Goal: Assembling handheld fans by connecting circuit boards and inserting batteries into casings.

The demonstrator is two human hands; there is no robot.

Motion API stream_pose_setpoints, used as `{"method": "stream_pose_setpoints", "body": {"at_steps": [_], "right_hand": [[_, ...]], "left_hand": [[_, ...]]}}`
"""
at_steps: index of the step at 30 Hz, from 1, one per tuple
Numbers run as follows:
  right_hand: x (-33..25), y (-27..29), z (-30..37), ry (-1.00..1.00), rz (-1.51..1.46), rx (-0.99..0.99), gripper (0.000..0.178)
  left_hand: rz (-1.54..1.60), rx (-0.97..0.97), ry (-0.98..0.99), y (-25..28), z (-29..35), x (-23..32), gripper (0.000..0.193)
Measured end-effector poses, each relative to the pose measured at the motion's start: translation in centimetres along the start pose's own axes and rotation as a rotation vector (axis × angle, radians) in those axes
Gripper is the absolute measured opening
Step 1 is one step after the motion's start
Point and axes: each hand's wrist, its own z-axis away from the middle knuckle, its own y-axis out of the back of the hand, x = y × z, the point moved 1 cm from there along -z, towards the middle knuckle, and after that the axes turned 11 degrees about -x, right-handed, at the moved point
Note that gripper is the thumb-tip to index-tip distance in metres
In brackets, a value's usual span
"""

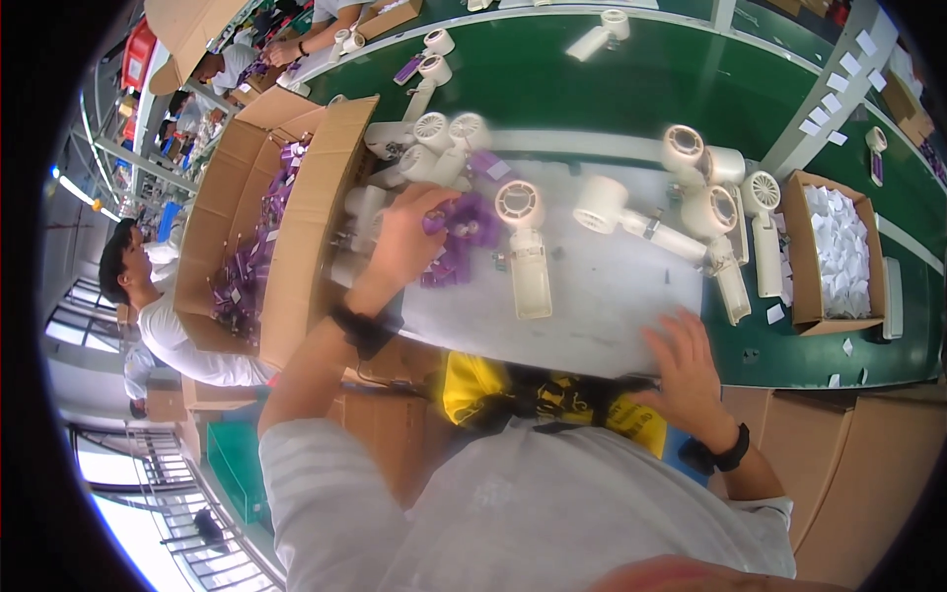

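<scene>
My left hand is over a small pile of purple-wrapped batteries on the pale work mat. Its fingers are closed on one of them, though motion blurs the fingertips. Just right of the pile lies a white handheld fan, its handle shell open like a trough. Another white fan lies tilted beyond it, towards the right. My right hand holds nothing; its fingers are spread at the mat's near right edge.
A cardboard box of purple batteries stands at left. Several white fans crowd the mat's far left and right side. At right, a smaller box holds white paper slips. Beyond runs a green conveyor carrying fans; a co-worker sits left.
</scene>
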Motion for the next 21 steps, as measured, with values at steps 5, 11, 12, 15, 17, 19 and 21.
{"method": "stream_pose_setpoints", "body": {"at_steps": [5, 11, 12, 15, 17, 19, 21], "right_hand": [[-0.2, 0.5, -2.0, 0.006, 0.011, 0.017, 0.087], [-0.9, 0.7, -5.4, 0.044, 0.021, 0.044, 0.088], [-0.8, 0.6, -5.1, 0.048, 0.015, 0.036, 0.088], [-0.5, 0.4, -3.5, 0.053, 0.011, 0.017, 0.088], [-0.3, 0.3, -2.2, 0.055, -0.003, 0.001, 0.092], [0.0, 0.4, -1.4, 0.051, -0.001, -0.008, 0.094], [0.3, 0.2, -0.9, 0.035, -0.022, -0.02, 0.092]], "left_hand": [[-0.075, -0.002, -0.002, -0.9, 0.8, -0.4, 0.048], [-0.056, 0.092, -0.025, -0.6, 1.7, -0.4, 0.043], [0.012, 0.187, -0.032, -0.1, 1.7, -0.1, 0.038], [0.16, 0.38, -0.045, 0.8, 2.3, 0.3, 0.028], [0.199, 0.61, -0.041, 1.2, 3.1, -0.1, 0.012], [0.175, 0.686, -0.081, 1.2, 3.8, -0.1, 0.01], [0.11, 0.832, -0.147, 1.0, 4.9, 0.0, 0.006]]}}
